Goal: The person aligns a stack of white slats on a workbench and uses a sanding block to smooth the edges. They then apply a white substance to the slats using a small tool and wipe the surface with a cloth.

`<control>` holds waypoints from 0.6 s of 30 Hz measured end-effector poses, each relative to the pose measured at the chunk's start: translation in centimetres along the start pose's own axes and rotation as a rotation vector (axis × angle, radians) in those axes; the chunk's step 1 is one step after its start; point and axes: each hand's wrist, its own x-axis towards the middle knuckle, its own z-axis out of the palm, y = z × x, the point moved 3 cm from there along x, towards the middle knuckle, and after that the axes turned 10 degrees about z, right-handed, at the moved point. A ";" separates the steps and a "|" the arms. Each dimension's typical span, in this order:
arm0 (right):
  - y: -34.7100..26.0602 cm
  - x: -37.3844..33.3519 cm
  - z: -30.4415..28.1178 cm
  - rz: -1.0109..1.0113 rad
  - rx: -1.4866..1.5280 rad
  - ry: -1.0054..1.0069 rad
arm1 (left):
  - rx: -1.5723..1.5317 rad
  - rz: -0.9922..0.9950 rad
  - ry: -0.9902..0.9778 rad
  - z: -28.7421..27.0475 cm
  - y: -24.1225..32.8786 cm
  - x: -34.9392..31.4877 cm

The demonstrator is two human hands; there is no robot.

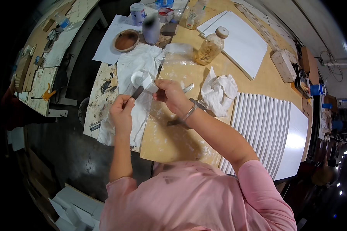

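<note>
My left hand is closed around the lower end of a dark flat blade, perhaps a small scraper. Between the fingertips of my right hand is a small white angular piece, whose kind I cannot make out. The blade's tip is close to this piece; I cannot tell whether they touch. Just behind them a round white dish rests on a long white cloth. A narrow metal strip lies beyond my right hand, and a dark flat tool lies partly hidden under my right wrist.
Right of my hands are a crumpled white cloth and a row of white strips. Farther back stand a capped bottle, white panels, a brown bowl and a purple-grey container. Another bench is at left.
</note>
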 end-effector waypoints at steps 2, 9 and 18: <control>0.0 -0.3 0.2 0.010 -0.019 0.013 | 0.019 0.019 0.010 0.1 -0.7 0.1; 0.5 -0.8 0.5 0.019 -0.002 -0.018 | 0.007 0.004 0.089 -0.4 -0.4 0.4; 0.9 -1.7 0.5 0.056 -0.045 -0.047 | 0.002 0.000 0.112 -0.1 -3.4 2.4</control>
